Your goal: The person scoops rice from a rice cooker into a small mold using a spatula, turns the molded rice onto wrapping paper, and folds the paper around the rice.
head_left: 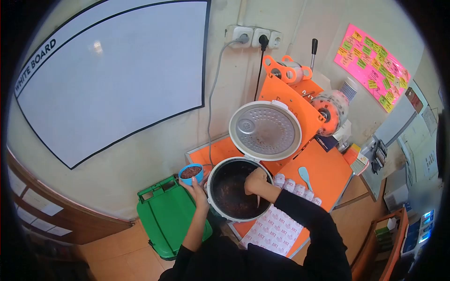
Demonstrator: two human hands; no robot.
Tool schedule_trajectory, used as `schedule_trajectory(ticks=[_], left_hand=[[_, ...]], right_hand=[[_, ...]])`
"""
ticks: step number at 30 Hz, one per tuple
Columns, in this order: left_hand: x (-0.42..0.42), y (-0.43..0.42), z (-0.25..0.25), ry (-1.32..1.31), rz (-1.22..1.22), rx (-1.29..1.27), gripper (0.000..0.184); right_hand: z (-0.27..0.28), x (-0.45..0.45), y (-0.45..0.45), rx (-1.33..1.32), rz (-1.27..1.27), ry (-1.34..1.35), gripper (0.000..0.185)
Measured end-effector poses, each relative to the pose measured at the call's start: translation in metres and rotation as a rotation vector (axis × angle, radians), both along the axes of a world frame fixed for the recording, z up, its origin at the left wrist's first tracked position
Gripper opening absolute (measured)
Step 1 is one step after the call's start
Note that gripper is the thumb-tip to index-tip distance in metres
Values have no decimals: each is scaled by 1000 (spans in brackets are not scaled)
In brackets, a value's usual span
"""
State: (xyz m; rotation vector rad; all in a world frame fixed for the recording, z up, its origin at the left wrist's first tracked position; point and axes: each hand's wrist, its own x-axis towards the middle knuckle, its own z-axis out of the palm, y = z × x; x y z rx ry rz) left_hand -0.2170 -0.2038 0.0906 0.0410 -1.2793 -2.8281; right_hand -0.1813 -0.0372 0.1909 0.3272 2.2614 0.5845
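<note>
My left hand (198, 193) is wrapped round a small blue cup (198, 177) filled with reddish-brown grains, held at the left rim of a rice cooker (211, 187). The cooker stands open, its round lid (265, 131) tilted back. Inside the dark pot, reddish-brown remains show on the bottom. Reaching in over the pot's right side, my right hand (257, 181) has its fingers closed. A thin pale shape points down below it; whether this is a finger or a utensil I cannot tell.
Right of the cooker are a light blue rice paddle (304, 177), several wrapped parcels (289, 186) and printed wrapping paper (273, 230) on the orange table (323, 173). Behind stands an orange sealing machine (286, 103). A green lidded bin (166, 215) is at lower left. Cables run to wall sockets (254, 36).
</note>
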Motion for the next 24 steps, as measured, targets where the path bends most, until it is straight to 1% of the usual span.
schedule_trajectory(ticks=[1,3,4,5,7,8,9,10,11,12,14,15,18,20,22,24], left_hand=[[1,-1,1,1,5,0,83],[1,0,5,-20,-25,-19,83],[1,0,5,-23,-31,-23,83],[1,-1,5,-32,-24,-15,83],[5,-1,3,-51,-28,-15,83],[6,-1,1,-47,3,-21,84],[6,-1,1,-39,36,-27,84],[14,-4,11,-2,37,-55,84],[16,-2,7,1,42,-52,84],[21,-2,2,3,83,-52,82],[32,-5,-13,-4,120,-69,80],[35,-5,-21,14,155,-123,78],[39,-3,-25,5,213,-232,74],[41,-1,-11,-17,236,-286,73],[45,5,10,48,204,-60,71],[47,7,16,27,215,-65,71]], right_hand=[[-1,5,3,0,5,1,27],[-2,14,13,-155,285,127,32],[32,20,2,-170,212,131,29],[35,18,6,-176,201,126,29],[36,19,13,-160,246,227,32],[34,21,14,-121,335,235,29],[28,26,17,-126,327,236,29],[20,33,24,-195,394,253,29],[20,36,31,-258,469,269,29],[21,40,39,-257,479,265,29],[29,53,44,-469,508,310,25],[29,56,44,-475,506,307,25],[26,65,44,-550,488,363,26],[23,66,42,-590,514,373,29],[17,63,43,-611,480,351,28],[7,58,43,-633,458,331,28]])
